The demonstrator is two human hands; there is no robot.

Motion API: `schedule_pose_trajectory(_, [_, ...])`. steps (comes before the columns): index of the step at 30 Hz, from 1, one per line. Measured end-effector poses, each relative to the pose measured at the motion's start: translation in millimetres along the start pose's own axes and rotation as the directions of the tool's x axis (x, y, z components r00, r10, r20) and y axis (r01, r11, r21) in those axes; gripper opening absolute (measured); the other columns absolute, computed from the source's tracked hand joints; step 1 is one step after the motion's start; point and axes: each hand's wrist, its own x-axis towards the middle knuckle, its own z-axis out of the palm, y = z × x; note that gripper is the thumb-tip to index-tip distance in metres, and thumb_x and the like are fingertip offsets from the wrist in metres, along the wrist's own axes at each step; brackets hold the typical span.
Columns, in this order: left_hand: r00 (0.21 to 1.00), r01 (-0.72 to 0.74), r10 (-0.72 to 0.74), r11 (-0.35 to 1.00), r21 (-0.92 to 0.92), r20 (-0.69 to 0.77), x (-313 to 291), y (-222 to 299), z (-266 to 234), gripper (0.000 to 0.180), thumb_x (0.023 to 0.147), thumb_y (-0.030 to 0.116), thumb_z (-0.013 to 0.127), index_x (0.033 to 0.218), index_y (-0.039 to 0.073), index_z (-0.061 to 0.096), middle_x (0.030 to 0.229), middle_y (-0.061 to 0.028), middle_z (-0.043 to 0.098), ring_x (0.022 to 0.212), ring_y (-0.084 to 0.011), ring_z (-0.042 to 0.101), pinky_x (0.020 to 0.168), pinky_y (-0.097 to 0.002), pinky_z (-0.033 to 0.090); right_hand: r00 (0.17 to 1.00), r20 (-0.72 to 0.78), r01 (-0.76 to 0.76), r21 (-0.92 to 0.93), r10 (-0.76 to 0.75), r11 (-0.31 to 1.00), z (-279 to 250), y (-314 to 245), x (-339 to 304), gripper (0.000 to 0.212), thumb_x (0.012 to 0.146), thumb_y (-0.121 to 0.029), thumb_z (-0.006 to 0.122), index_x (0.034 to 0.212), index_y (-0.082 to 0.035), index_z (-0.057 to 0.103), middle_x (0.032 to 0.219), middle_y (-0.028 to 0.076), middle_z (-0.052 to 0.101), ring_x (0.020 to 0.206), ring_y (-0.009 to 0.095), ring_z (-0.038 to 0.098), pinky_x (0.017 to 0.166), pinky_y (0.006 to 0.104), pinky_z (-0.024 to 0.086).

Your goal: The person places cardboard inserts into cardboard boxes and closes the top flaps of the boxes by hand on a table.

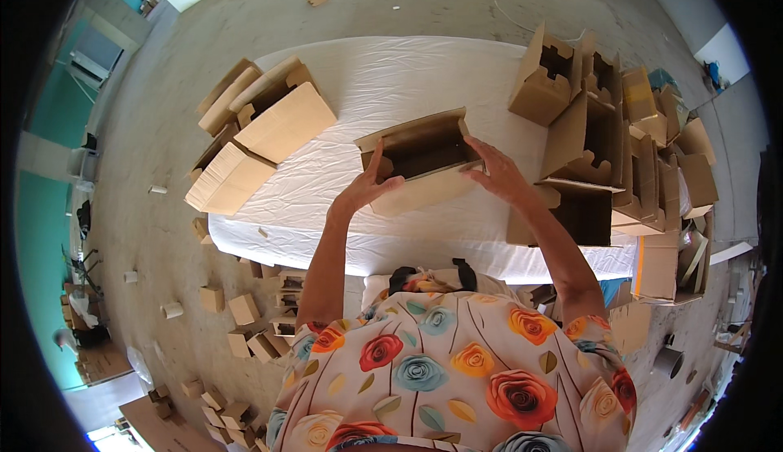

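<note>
An open-topped brown cardboard box [428, 189] sits on the white-covered table [391, 69] in front of me, its dark hollow facing up. My left hand [365, 185] grips its left end, with the index finger raised along the end wall and the thumb lying along the near rim. At the right end, my right hand [496, 173] holds the corner, its fingers reaching toward the far side and the thumb on the near wall. The box's far wall stands higher than the near one. Some fingertips are hidden.
Several cardboard boxes [285, 122] stand at the table's left end. More open boxes [583, 138] crowd the right end, some with notched flaps. Small cartons [243, 309] lie on the concrete floor [147, 248] at the left. A dark cylinder [668, 361] stands at the lower right.
</note>
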Motion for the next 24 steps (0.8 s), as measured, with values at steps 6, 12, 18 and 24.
schedule_pose_trajectory(6, [0.997, -0.016, 0.015, 1.0, -0.007, -0.08, 7.6, -5.3, 9.1, 0.086, 0.08, 0.053, 0.053, 0.14, 0.023, -0.001, 0.108, -0.0178, 0.053, 0.097, -0.0278, 0.052, 0.087, -0.0348, 0.038, 0.971, 0.207, -0.146, 0.123, 0.119, 0.982, -15.1, 6.0, 15.4, 0.034, 0.074, -0.022, 0.062, 0.103, -0.005, 0.054, 0.116, 0.011, 0.054, 0.106, 0.028, 0.051, 0.09, 0.0337, 0.04])
schedule_pose_trajectory(12, [0.987, -0.06, 0.05, 0.996, -0.066, -0.152, 4.1, -1.9, 14.8, 0.077, 0.082, 0.047, 0.054, 0.14, 0.021, 0.01, 0.119, -0.0184, 0.048, 0.101, -0.0282, 0.052, 0.088, -0.0332, 0.039, 0.955, 0.228, -0.269, 0.393, 0.19, 0.88, -2.2, 26.1, 18.7, 0.037, 0.079, -0.02, 0.059, 0.113, -0.007, 0.049, 0.122, 0.008, 0.05, 0.104, 0.022, 0.051, 0.091, 0.0326, 0.038])
schedule_pose_trajectory(18, [0.988, -0.157, 0.157, 0.986, -0.063, -0.005, 2.9, -7.6, 14.7, 0.067, 0.081, 0.03, 0.058, 0.138, 0.018, 0.023, 0.137, -0.0156, 0.029, 0.121, -0.0271, 0.036, 0.095, -0.0339, 0.034, 0.953, 0.191, -0.302, 0.592, 0.234, 0.747, 9.7, 18.6, 2.6, 0.041, 0.087, -0.021, 0.052, 0.125, -0.009, 0.043, 0.131, 0.003, 0.04, 0.117, 0.014, 0.038, 0.098, 0.0284, 0.029])
schedule_pose_trajectory(24, [0.959, -0.098, 0.123, 0.989, -0.108, 0.254, -3.5, -11.8, 11.1, 0.047, 0.075, 0.018, 0.063, 0.12, 0.012, 0.052, 0.144, -0.0102, 0.015, 0.13, -0.0289, 0.022, 0.099, -0.0355, 0.031, 0.934, 0.221, -0.351, 0.709, 0.28, 0.611, 2.7, 32.4, 0.5, 0.04, 0.091, -0.03, 0.045, 0.125, -0.009, 0.045, 0.127, 0.001, 0.043, 0.117, 0.012, 0.037, 0.098, 0.0276, 0.028])
